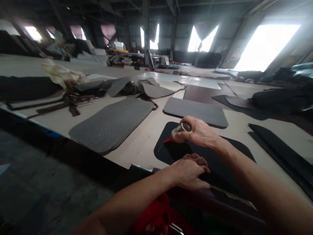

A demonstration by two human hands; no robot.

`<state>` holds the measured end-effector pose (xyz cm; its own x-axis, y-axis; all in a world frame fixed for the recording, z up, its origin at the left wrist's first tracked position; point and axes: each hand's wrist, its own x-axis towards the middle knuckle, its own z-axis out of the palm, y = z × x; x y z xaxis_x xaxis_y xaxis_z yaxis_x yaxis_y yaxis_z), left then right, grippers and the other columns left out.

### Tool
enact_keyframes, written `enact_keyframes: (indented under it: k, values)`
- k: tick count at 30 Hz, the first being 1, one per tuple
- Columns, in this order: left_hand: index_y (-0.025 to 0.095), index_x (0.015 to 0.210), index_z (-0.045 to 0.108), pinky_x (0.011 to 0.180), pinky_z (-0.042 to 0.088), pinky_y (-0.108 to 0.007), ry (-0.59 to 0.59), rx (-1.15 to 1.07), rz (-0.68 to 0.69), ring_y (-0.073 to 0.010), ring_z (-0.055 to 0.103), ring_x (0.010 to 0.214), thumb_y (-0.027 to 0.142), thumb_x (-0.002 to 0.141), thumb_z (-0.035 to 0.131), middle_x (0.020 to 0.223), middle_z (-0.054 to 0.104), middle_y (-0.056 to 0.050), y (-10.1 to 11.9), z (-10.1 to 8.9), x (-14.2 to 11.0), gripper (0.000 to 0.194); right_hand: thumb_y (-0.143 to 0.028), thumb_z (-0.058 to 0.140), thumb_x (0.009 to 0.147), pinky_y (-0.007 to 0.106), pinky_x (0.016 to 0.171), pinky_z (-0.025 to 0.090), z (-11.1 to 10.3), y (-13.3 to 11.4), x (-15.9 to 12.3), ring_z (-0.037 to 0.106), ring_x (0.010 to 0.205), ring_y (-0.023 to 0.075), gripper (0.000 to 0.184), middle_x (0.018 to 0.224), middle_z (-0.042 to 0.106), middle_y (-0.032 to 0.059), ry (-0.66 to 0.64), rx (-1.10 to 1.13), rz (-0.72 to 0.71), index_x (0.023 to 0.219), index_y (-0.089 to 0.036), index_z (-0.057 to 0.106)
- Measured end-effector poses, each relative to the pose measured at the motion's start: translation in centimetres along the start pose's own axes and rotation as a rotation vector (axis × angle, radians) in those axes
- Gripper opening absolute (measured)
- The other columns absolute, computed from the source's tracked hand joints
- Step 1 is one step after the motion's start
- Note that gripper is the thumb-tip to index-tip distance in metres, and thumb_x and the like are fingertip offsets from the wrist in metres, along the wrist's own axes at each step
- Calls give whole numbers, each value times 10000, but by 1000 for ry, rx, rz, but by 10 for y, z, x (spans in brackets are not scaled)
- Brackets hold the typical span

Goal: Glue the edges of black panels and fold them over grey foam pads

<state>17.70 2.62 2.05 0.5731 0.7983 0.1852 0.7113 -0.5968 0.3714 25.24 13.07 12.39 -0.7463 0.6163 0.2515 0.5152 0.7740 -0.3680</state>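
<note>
Black mat (213, 158), right hand (201, 131) gripping bottle (180, 128), tip (168, 140) seemingly touching

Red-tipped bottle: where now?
Head view, just right of centre: the bottle is in the right hand, red tip down toward the left end of the black mat.

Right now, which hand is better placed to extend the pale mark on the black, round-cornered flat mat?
Right hand, probably: it grips the whitish bottle, red pointed tip near the pale mark. Left hand lies over the mat's near side, no bottle in it.
</note>
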Motion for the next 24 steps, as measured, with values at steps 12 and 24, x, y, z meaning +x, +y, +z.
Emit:
enact_keyframes:
  k: [12,24]
  values:
    - [188,1225,658,939,485,-417,75,20,64,-276,550,1179,577,893,647,1288,623,-91,-3,7,-2,511,-412,676,782,281,596,302,5,44,43,526,759,182,248,886,620,17,131,-123,194,907,-213,594]
    - [220,1226,656,997,458,-442,45,-76,19,-288,545,1213,540,870,691,1291,627,-86,-3,4,-2,480,-418,672,768,288,586,316,3,55,63,563,776,204,252,916,654,41,134,-182,283,896,-217,589]
